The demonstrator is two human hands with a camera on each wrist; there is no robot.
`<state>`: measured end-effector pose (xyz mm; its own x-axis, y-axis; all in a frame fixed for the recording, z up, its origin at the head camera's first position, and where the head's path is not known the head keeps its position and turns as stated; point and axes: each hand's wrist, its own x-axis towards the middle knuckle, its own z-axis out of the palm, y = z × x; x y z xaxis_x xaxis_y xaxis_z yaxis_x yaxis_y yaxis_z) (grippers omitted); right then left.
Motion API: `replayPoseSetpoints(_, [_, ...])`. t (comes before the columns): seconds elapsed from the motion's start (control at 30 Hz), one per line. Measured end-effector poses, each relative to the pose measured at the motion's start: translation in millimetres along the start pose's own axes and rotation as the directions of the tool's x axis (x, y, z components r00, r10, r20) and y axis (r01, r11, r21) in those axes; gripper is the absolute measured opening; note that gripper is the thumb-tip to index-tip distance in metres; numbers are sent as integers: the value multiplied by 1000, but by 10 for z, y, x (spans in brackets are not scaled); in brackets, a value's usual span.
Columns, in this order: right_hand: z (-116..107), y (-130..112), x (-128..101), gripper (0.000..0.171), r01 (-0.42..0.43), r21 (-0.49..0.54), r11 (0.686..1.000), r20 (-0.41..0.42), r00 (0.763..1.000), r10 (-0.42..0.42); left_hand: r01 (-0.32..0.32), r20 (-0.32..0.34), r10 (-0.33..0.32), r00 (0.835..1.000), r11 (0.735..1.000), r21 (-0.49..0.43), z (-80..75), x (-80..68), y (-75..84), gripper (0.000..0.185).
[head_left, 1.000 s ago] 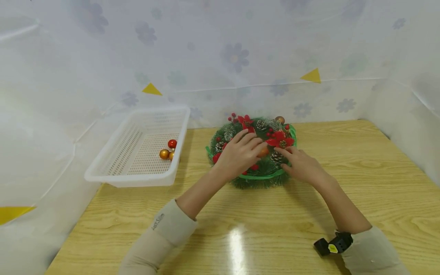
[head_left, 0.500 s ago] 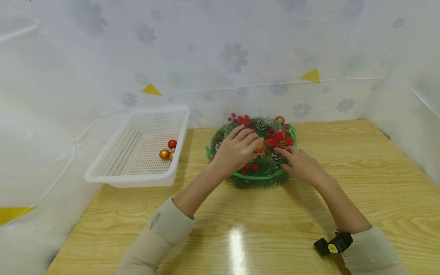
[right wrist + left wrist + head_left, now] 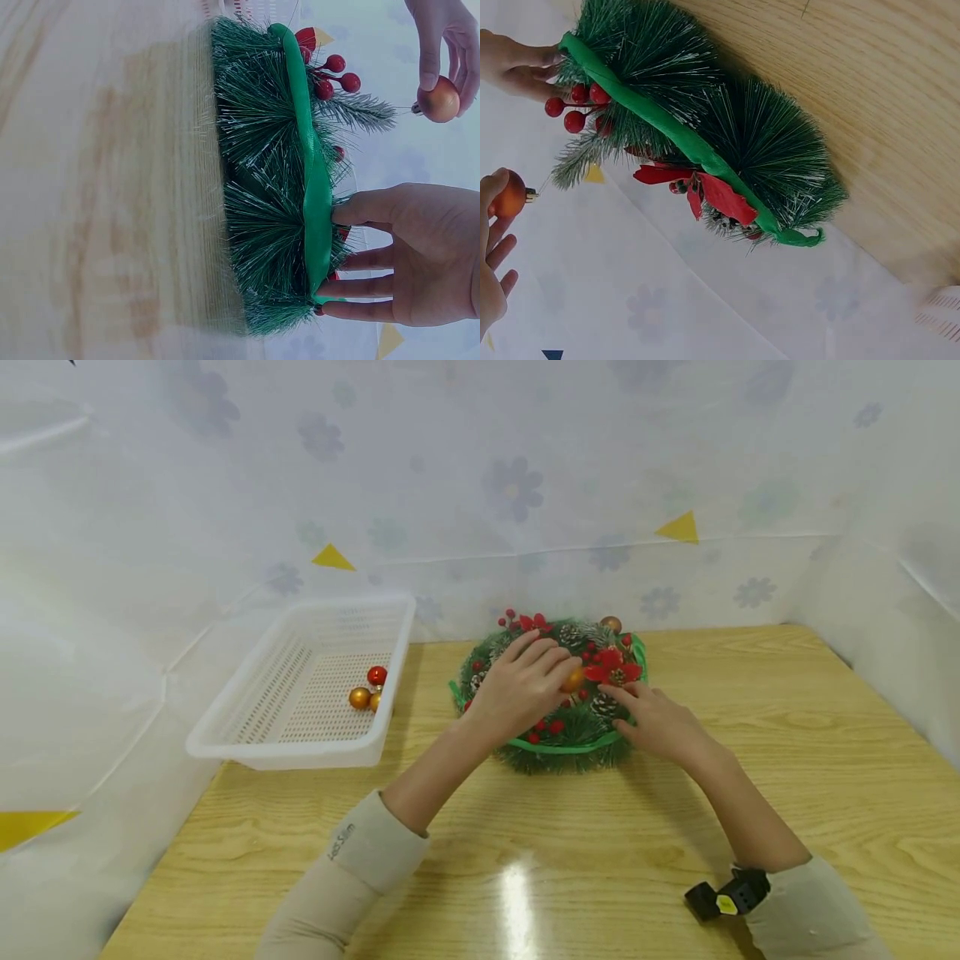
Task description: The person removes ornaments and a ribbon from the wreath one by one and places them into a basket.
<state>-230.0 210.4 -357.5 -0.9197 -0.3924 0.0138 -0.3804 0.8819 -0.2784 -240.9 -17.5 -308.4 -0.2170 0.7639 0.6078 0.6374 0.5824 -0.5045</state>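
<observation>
In the head view a round green wreath (image 3: 562, 762) lies on the table, trimmed with green ribbon (image 3: 318, 210), a red poinsettia (image 3: 612, 670), red berries and frosted pinecones. My left hand (image 3: 516, 690) pinches an orange-gold bauble (image 3: 439, 100) above the wreath. Its small metal cap and thin thread show in both wrist views. On the wreath's right side rests my right hand (image 3: 662, 720). Its fingers are nearly straight, with the tips against the ribbon and greenery. The left hand hides part of the wreath's left half in the head view.
A white slotted basket (image 3: 279, 752) stands left of the wreath, holding a red bauble (image 3: 377, 675) and a gold bauble (image 3: 359, 697), with another partly hidden behind the rim. Behind the wooden table (image 3: 480, 860) hangs a flowered plastic sheet (image 3: 465, 468).
My left hand has risen slightly and shifted a little left with the bauble, uncovering red berries beneath it. The right hand has stayed in place on the wreath.
</observation>
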Motion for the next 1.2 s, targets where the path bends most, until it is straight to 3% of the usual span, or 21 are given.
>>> replayPoseSetpoints(0.5, [8,13,-4,55,1,7,1000,2,1000,-1,4,-50,-3,999,1000,11,-39,66,-41,37])
replayPoseSetpoints(0.97, [-2,18,13,55,-2,-13,1000,-3,1000,2,63,-87,-64,994,998,-8,-41,3,-129,34])
replayPoseSetpoints(1.07, [-3,17,14,55,-1,-14,1000,-1,1000,1,16,-52,-16,999,1000,-6,9,-41,-54,37])
replayPoseSetpoints(1.2, [1,13,15,55,6,-4,1000,-5,1000,-6,-135,-3,135,991,991,-11,104,-147,91,38])
